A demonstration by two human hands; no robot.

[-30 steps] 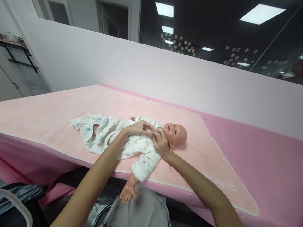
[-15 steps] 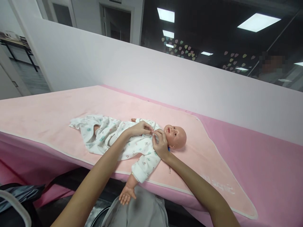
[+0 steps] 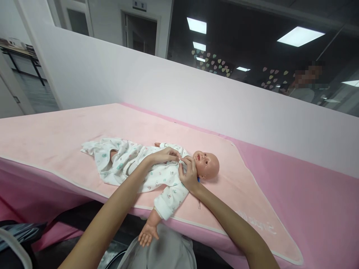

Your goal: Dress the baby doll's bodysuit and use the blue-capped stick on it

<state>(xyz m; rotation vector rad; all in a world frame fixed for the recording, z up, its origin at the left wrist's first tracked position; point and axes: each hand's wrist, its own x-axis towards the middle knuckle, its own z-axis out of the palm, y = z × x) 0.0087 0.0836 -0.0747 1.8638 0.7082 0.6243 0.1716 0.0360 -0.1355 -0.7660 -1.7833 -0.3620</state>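
A baby doll point(image 3: 210, 166) lies on its back on a peach-coloured mat point(image 3: 56, 138), its head to the right. It wears a white printed baby outfit point(image 3: 165, 175), with one doll arm hanging over the mat's near edge. My left hand point(image 3: 165, 155) rests across the doll's chest, fingers pinched on the neckline of the outfit. Close beside it, my right hand point(image 3: 189, 173) pinches the same neckline just below the doll's chin. The fingertips of both hands nearly meet. The exact bit of cloth or fastener between them is too small to make out.
The mat covers a pink table cover point(image 3: 322, 186). Behind it rises a white partition point(image 3: 168, 89) topped by dark glass with heart stickers and a person's reflection. Grey fabric point(image 3: 159, 250) is below the near edge, and a dark bag-like item point(image 3: 17, 243) sits lower left.
The view has tilted slightly, so the scene sits a little lower. Both hands stay at the doll's neckline, with only small finger movement. The reflection in the glass has shifted left.
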